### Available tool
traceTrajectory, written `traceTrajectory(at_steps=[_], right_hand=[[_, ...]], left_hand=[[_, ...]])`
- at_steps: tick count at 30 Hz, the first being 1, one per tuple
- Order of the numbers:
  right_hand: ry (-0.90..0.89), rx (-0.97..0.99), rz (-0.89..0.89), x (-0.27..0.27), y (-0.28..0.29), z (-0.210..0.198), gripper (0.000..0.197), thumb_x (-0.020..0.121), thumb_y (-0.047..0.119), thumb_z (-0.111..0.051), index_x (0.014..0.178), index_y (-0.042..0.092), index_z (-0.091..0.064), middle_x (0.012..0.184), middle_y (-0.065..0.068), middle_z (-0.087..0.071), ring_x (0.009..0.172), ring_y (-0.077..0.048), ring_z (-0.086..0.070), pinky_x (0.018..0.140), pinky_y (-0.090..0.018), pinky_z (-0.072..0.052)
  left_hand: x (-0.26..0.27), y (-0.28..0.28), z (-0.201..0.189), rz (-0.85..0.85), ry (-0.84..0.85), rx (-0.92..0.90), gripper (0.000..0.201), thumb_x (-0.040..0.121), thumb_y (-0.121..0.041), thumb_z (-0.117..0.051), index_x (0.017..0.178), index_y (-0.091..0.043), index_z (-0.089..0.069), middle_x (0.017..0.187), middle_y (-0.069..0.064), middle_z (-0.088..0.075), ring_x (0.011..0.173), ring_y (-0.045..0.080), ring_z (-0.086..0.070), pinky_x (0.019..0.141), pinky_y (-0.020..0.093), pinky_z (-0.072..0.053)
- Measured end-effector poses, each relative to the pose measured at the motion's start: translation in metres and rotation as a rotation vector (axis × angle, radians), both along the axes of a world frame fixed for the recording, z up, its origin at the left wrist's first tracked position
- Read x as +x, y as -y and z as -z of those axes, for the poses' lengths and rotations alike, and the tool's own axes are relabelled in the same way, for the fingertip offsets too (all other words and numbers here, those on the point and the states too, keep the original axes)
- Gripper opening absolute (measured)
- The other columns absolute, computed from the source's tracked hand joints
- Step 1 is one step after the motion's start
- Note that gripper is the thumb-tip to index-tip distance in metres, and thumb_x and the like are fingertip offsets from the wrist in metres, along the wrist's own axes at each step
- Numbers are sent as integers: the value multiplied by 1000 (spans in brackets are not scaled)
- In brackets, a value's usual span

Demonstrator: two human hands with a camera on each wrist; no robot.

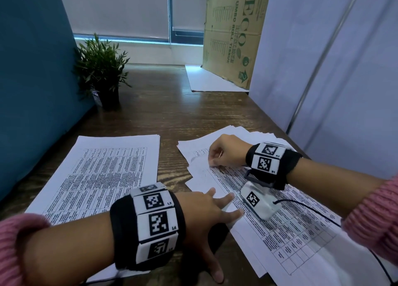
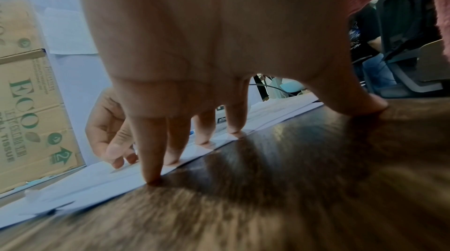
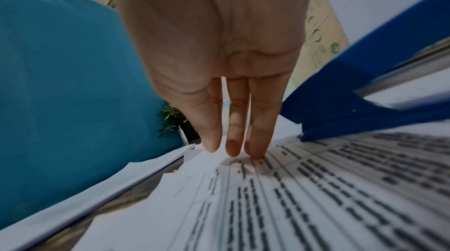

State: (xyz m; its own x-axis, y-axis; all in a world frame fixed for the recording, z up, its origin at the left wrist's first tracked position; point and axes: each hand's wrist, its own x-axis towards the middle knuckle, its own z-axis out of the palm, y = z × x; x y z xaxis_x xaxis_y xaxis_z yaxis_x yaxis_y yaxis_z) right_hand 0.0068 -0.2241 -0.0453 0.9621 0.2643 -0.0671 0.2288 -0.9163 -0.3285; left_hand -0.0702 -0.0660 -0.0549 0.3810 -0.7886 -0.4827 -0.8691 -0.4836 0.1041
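A loose, fanned pile of printed sheets [image 1: 290, 227] lies on the right of the wooden table [image 1: 172, 113]. My left hand [image 1: 206, 210] is spread flat. Its fingertips [image 2: 151, 168] press on the pile's near left edge [image 2: 85, 184], and the thumb rests on bare wood. My right hand [image 1: 226, 150] points down at the far end of the pile. Its straight fingers [image 3: 233, 139] touch the top printed sheet [image 3: 316, 197], which buckles slightly under them. The right thumb is hidden in the right wrist view. A neat stack of printed sheets [image 1: 103, 173] lies to the left.
A potted plant [image 1: 101, 70] stands at the back left against a teal partition [image 1: 32, 81]. A cardboard box [image 1: 232, 31] leans at the back right over a white sheet [image 1: 206, 81]. White panels [image 1: 323, 59] close the right side. A seated person [image 2: 365, 43] is visible beyond the table.
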Motion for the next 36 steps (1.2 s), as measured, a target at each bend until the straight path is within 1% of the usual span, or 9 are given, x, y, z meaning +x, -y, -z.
traceTrajectory(at_steps=[4, 12, 15, 19, 23, 25, 28, 32, 36], right_hand=[[31, 18, 87, 7, 14, 3, 5, 79, 14, -71, 79, 12, -76, 84, -1, -74, 69, -5, -57, 65, -16, -46], [27, -71, 103, 10, 26, 1, 12, 84, 15, -67, 88, 9, -76, 92, -3, -74, 79, -9, -61, 82, -26, -52], [105, -74, 135, 10, 26, -1, 4, 75, 14, -73, 74, 13, -76, 80, 2, -74, 76, -11, -66, 78, -29, -55], [186, 59, 177, 10, 30, -9, 12, 71, 16, -80, 73, 9, -71, 79, -1, -70, 68, -9, -57, 57, -10, -42], [267, 10, 222, 9, 45, -13, 17, 81, 29, -71, 86, 14, -66, 89, -2, -67, 79, -15, -58, 67, -24, -44], [226, -120, 235, 6, 58, -11, 30, 80, 39, -69, 98, 16, -62, 93, 1, -60, 89, -18, -57, 76, -30, -45], [31, -294, 223, -3, 71, -6, 46, 77, 51, -68, 108, 19, -56, 99, 2, -53, 89, -16, -49, 81, -31, -43], [-3, -358, 162, -12, 70, -4, 31, 85, 40, -64, 103, 15, -59, 97, -2, -59, 84, -17, -46, 72, -26, -31], [-2, -250, 46, -19, 53, -9, 24, 87, 37, -62, 101, 18, -59, 88, 4, -55, 81, -16, -49, 71, -26, -34]], left_hand=[[-1, 1, -2, 5, 2, 6, 111, 67, -63, -69, 147, -42, 5, 155, -10, 19, 145, 29, 7, 115, 56, -17], [1, 0, 1, 11, 6, 10, 112, 67, -65, -69, 146, -43, 6, 155, -11, 20, 145, 29, 7, 114, 57, -18], [1, 0, 1, 5, 5, 9, 112, 66, -65, -69, 146, -43, 6, 155, -11, 20, 145, 28, 7, 114, 57, -17], [1, 0, 0, 3, -2, 13, 111, 67, -65, -68, 146, -44, 7, 155, -12, 21, 145, 27, 9, 114, 57, -17], [1, 0, 1, 0, -13, 15, 112, 67, -64, -69, 146, -44, 8, 154, -12, 22, 145, 27, 10, 114, 57, -17], [0, 0, 1, -2, -9, 15, 111, 67, -64, -69, 146, -44, 7, 154, -12, 22, 145, 27, 10, 115, 57, -16], [0, 0, 1, -5, -6, 10, 111, 67, -64, -69, 146, -44, 6, 154, -14, 23, 145, 26, 9, 115, 55, -17], [0, 0, 0, -1, -4, 15, 110, 67, -65, -69, 146, -44, 6, 154, -13, 22, 145, 26, 9, 114, 56, -17], [0, 1, -1, -1, -6, 15, 110, 68, -62, -69, 147, -43, 6, 155, -11, 21, 145, 27, 8, 114, 57, -17]])
